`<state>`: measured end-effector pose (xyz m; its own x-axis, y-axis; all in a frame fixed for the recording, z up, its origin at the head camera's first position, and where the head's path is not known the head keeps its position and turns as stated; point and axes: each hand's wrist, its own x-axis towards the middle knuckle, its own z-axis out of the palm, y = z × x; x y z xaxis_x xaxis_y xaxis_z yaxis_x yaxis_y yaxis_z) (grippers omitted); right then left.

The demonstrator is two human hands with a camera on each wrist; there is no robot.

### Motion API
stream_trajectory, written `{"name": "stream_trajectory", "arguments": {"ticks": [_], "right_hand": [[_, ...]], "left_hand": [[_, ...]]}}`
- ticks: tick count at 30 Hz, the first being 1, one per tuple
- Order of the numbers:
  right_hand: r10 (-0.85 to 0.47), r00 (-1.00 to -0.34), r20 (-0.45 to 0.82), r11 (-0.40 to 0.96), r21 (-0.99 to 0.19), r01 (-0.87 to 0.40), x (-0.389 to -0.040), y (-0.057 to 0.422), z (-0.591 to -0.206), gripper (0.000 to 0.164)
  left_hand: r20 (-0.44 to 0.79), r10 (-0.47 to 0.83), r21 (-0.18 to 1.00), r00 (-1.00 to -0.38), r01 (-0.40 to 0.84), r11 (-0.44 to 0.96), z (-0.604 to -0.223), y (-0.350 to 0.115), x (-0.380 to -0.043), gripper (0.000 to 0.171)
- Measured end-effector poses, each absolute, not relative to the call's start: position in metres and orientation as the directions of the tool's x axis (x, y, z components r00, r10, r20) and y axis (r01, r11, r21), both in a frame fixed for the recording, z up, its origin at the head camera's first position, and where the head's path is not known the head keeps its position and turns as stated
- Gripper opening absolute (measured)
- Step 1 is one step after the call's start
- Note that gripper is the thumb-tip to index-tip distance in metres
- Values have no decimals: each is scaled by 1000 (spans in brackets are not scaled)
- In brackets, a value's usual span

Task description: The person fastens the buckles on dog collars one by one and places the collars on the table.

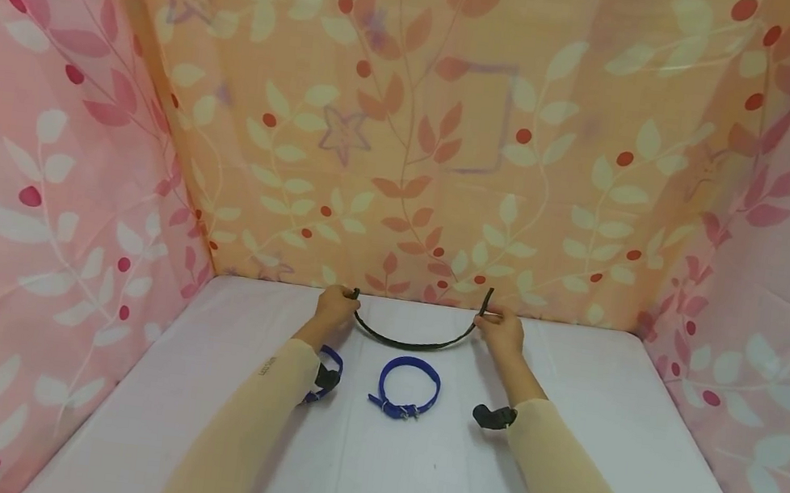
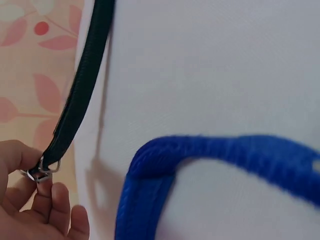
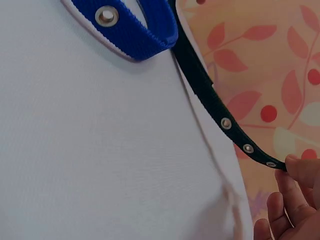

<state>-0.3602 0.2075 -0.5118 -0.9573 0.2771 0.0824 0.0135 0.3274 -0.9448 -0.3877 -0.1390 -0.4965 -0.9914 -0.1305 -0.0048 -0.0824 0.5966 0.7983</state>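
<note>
While both arms reach toward twelve o'clock across the white table [image 1: 212, 437], the left hand [image 1: 337, 305] and right hand [image 1: 501, 332] hold one black collar [image 1: 413, 341] between them, unbuckled and stretched out. It sags in a shallow curve, its lowest part at about six o'clock from the midpoint between the hands, and it hangs near the far edge of the table, close to the orange leaf-print backdrop [image 1: 453, 123].

From the left wrist view, the left hand's fingers [image 2: 47, 200] pinch the collar at its metal buckle [image 2: 42, 170], and the strap runs from there toward one o'clock. From the right wrist view, the right hand's fingertips [image 3: 302, 167] pinch the collar's other tip, just past a row of small metal eyelets [image 3: 226, 123]; the strap climbs from there toward eleven o'clock.

At six o'clock from the black collar lies a blue collar [image 1: 408, 388], buckled into a ring and flat on the table between the two forearms, clear of both hands. Whether the black one touches the tabletop at its lowest point cannot be told.

Each wrist carries a dark strapped camera mount [image 1: 493, 416]; the left one sits on a blue band [image 1: 330, 369]. Pink leaf-print cloth [image 1: 44, 182] closes the space at nine and three o'clock.
</note>
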Motion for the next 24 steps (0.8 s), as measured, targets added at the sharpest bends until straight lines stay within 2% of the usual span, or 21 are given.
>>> {"name": "stream_trajectory", "arguments": {"ticks": [7,11,15,20,24], "right_hand": [[234,-963,132,278,-958,-63,-345,209,-490,42],[202,-965,164,246,-963,-112,-332,209,-476,45],[168,-962,215,236,-956,-173,-317,210,-462,46],[153,-952,263,262,-940,-218,-297,212,-453,46],[140,-952,272,231,-944,-235,-279,211,-447,47]], "left_hand": [[49,73,891,-996,77,448,-484,-152,-372,33],[89,149,902,-985,143,407,-475,-165,-358,27],[122,182,900,-976,186,395,-466,-177,-344,27],[165,218,908,-962,235,348,-453,-186,-322,36],[149,209,918,-966,214,335,-443,-197,-296,32]]}}
